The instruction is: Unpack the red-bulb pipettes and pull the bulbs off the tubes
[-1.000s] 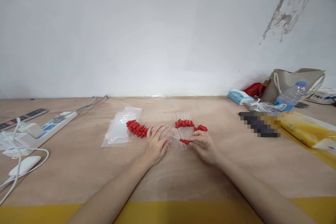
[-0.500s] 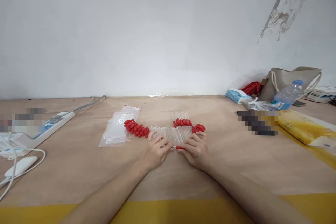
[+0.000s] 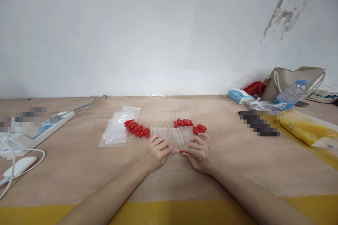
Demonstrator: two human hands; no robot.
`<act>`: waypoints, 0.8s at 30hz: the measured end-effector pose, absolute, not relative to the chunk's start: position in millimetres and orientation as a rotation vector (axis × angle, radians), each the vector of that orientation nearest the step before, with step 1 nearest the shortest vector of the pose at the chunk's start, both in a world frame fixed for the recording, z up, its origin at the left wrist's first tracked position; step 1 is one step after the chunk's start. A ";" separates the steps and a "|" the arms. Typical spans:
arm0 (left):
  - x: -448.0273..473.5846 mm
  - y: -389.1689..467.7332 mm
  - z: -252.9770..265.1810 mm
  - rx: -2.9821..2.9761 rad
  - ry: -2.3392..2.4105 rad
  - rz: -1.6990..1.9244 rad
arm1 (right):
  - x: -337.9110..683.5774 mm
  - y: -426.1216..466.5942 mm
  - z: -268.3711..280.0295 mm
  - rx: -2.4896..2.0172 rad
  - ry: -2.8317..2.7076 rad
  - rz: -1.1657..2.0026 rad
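Note:
My left hand (image 3: pixel 157 152) pinches one end of a thin clear glass tube (image 3: pixel 176 150). At the tube's other end, my right hand (image 3: pixel 200 153) grips a red rubber dropper bulb (image 3: pixel 181 151), mostly covered by the fingers. Tube and bulb meet; how deep the tube sits inside is hidden. Just beyond my fingers lies a row of clear glass tubes (image 3: pixel 171 134). Red bulbs (image 3: pixel 137 129) are heaped to its left, and more red bulbs (image 3: pixel 200 129) lie to its right. Behind the row, several tubes with red bulbs at their near ends (image 3: pixel 184 122) lie side by side.
Clear plastic bags (image 3: pixel 118 126) lie left of the bulbs. A white power strip (image 3: pixel 56 124) and a white mouse-shaped object (image 3: pixel 19 167) with cables are far left. On the right are a tissue pack (image 3: pixel 239 95), a water bottle (image 3: pixel 292 95), a grey bag (image 3: pixel 280 81) and a yellow package (image 3: pixel 303 128).
The bulb in my right hand has shifted slightly right and toward me, with less of it showing between my hands. More bare tube shows beside my left fingers.

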State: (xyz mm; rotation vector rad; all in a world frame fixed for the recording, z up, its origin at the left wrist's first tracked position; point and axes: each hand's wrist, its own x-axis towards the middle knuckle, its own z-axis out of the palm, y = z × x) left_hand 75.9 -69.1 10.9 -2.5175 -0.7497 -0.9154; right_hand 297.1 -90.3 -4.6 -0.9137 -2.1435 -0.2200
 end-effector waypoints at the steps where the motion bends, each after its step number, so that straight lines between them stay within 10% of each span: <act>1: 73.2 -67.5 10.2 -2.504 -0.772 -0.930 | 301.7 -89.4 -4.1 -0.940 -2.117 -0.220; 24: 81.1 -34.5 -3.6 -2.516 -0.967 -1.044 | 366.3 -17.4 -23.5 -1.334 -1.293 0.506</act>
